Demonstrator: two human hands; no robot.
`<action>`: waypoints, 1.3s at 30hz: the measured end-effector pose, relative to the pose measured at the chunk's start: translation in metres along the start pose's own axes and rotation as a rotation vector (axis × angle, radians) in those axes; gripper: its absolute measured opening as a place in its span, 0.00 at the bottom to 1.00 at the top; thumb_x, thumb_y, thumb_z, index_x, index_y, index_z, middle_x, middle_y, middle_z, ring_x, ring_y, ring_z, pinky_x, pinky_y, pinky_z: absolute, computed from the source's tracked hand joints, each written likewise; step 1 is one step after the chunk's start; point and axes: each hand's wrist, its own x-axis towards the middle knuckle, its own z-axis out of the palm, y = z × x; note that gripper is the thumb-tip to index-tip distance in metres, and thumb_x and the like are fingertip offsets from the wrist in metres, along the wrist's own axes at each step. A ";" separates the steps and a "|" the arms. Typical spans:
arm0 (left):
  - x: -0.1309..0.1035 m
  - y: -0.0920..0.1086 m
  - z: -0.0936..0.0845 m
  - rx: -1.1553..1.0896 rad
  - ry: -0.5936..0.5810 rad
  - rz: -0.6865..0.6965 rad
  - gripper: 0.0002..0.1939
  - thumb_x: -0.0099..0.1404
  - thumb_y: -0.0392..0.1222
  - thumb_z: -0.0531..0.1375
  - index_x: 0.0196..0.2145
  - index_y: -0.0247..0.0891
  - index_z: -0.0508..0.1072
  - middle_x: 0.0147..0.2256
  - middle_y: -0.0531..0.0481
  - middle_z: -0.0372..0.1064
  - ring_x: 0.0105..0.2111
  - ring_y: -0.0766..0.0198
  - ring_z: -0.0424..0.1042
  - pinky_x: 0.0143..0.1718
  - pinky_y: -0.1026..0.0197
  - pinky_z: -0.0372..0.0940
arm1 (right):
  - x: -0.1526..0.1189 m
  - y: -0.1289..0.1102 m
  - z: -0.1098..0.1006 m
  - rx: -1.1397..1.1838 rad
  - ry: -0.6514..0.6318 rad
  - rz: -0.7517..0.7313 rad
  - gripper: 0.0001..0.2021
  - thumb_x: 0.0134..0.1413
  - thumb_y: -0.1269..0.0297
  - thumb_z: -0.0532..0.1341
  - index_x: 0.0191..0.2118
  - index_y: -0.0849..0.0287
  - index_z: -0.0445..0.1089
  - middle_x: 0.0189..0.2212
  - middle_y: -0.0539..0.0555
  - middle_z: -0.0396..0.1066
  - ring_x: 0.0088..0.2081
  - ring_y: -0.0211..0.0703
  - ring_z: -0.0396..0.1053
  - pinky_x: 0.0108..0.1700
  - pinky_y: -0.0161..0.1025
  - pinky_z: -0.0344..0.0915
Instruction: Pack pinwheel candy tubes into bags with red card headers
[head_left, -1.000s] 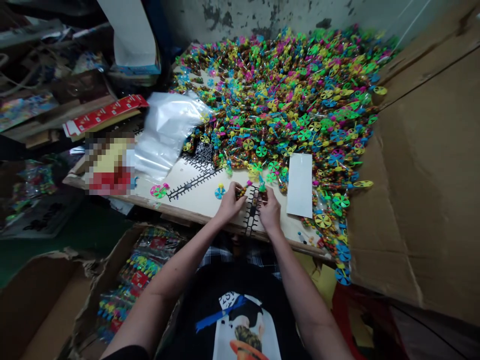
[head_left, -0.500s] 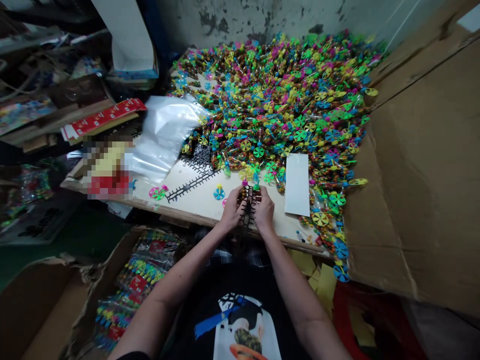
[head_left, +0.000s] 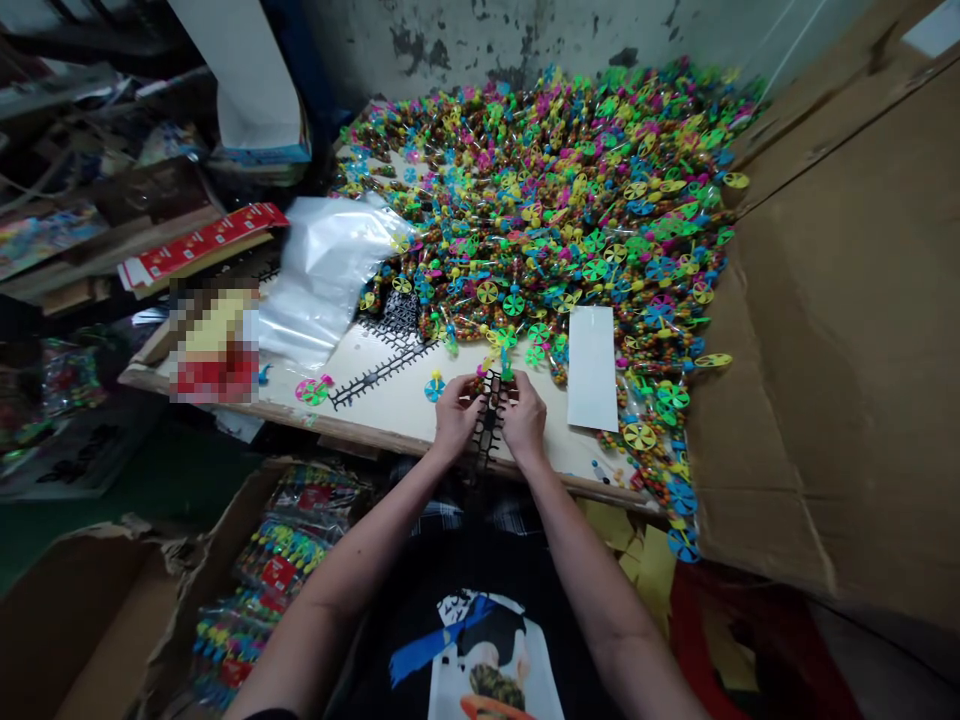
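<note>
Between my hands, at the table's front edge, is a black plastic strip with short prongs along both sides. My left hand is closed around its left side and my right hand around its right. Small toy tubes of coloured beads with bright fan tops sit at the strip's far end by my fingertips; the fingers partly hide them. Another black pronged strip lies on the table to the left, near a blue fan piece and a pink and green fan piece.
A large heap of bead-filled fan toys covers the back of the table. A white card lies to the right, clear plastic bags to the left. Cardboard walls the right side. Packed toys fill a box below left.
Both hands stay at the strip, with small shifts of the fingers. The whole view has moved slightly; the things on the table look the same.
</note>
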 end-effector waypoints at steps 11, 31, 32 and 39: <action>-0.001 0.000 0.007 -0.008 0.038 0.021 0.15 0.56 0.37 0.60 0.43 0.37 0.70 0.41 0.45 0.70 0.40 0.62 0.71 0.39 0.62 0.69 | 0.002 0.006 0.001 -0.052 -0.014 -0.020 0.11 0.55 0.63 0.53 0.41 0.57 0.68 0.34 0.54 0.72 0.34 0.45 0.69 0.38 0.39 0.63; 0.015 0.004 -0.007 0.325 -0.216 0.133 0.19 0.53 0.26 0.54 0.41 0.38 0.72 0.37 0.48 0.70 0.39 0.61 0.69 0.44 0.58 0.65 | 0.050 0.043 -0.030 -0.052 -0.340 -0.247 0.26 0.48 0.75 0.51 0.54 0.54 0.65 0.46 0.54 0.72 0.45 0.43 0.70 0.50 0.45 0.66; 0.016 0.005 -0.009 0.343 -0.229 0.134 0.20 0.52 0.26 0.55 0.42 0.38 0.72 0.38 0.48 0.70 0.40 0.61 0.69 0.44 0.58 0.65 | 0.060 0.043 -0.031 -0.077 -0.295 -0.245 0.24 0.49 0.75 0.50 0.52 0.55 0.67 0.44 0.54 0.73 0.43 0.43 0.71 0.49 0.45 0.67; 0.056 0.024 -0.038 0.593 -0.190 0.255 0.25 0.54 0.24 0.52 0.48 0.40 0.71 0.42 0.46 0.67 0.41 0.60 0.68 0.44 0.58 0.65 | 0.126 0.013 0.014 -0.373 -0.342 -0.473 0.13 0.55 0.73 0.55 0.43 0.57 0.73 0.39 0.57 0.73 0.42 0.48 0.67 0.46 0.44 0.63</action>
